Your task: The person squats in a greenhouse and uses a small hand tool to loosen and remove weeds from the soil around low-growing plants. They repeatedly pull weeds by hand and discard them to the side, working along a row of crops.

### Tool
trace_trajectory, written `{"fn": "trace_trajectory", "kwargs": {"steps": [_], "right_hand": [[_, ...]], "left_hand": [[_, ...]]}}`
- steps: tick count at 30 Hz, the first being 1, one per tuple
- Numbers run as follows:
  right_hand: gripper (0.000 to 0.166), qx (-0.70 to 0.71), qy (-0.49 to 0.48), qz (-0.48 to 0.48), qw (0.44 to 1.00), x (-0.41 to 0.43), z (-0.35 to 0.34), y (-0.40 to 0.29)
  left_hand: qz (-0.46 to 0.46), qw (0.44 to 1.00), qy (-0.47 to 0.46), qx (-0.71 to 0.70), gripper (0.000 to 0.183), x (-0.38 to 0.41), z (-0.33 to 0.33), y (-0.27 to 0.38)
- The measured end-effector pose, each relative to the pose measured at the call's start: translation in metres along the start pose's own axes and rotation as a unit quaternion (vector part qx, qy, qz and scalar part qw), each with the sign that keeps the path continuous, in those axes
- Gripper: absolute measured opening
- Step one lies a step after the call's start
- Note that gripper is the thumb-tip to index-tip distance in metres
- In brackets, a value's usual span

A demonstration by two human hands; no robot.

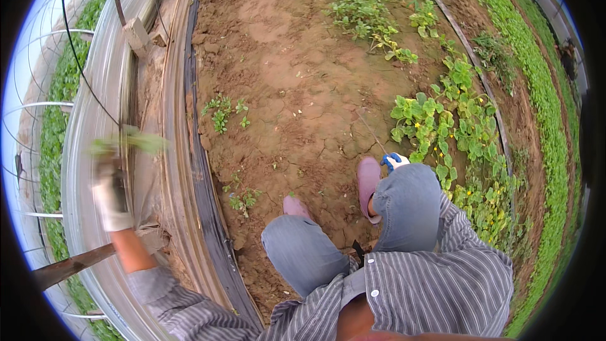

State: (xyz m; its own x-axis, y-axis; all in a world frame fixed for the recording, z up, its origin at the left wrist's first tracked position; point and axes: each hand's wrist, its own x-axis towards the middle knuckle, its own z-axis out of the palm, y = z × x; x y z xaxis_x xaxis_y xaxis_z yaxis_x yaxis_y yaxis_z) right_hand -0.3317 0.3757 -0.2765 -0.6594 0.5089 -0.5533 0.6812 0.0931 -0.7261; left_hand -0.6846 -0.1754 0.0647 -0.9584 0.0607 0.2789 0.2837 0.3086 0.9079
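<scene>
My left hand point(113, 189), in a white glove and blurred by motion, is stretched out to the left over the plastic sheeting point(102, 118). At its fingers is a blurred green plant point(128, 143), which looks gripped, with a dark root end. Beside my right knee, my right hand point(394, 162), in a white and blue glove, is closed on a thin rod point(371, 130) that points forward over the bare soil; my knee hides part of this hand. Small leafy weeds point(244, 197) grow near my left shoe point(296, 207).
Yellow-flowered vines point(445, 123) spread at the right beside a dark drip hose point(487, 87). Leafy plants point(364, 0) grow ahead. A concrete block point(137, 35), wire hoops and a brown bar point(73, 265) stand at the left. A dense green crop row point(539, 90) runs at far right.
</scene>
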Motion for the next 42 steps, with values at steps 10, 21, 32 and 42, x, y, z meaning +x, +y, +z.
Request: {"fn": "trace_trajectory", "kwargs": {"steps": [10,21,32,42], "right_hand": [[0.030,0.011,0.013,-0.126,0.992,-0.039,-0.014,0.028],[0.033,-0.044,0.103,-0.073,0.991,-0.050,-0.027,0.041],[0.049,-0.109,0.215,-0.042,0.970,0.019,-0.108,0.026],[0.037,-0.372,-0.107,-0.348,0.854,0.038,-0.052,-0.198]], "left_hand": [[-0.044,0.931,0.352,-0.082,0.049,-0.012,-0.085,0.041],[-0.262,0.960,-0.092,0.037,0.019,-0.287,0.101,-0.131],[-0.271,0.914,-0.186,0.239,0.037,-0.397,0.083,-0.247],[-0.103,0.842,-0.331,0.413,0.045,-0.354,0.145,-0.268]]}}
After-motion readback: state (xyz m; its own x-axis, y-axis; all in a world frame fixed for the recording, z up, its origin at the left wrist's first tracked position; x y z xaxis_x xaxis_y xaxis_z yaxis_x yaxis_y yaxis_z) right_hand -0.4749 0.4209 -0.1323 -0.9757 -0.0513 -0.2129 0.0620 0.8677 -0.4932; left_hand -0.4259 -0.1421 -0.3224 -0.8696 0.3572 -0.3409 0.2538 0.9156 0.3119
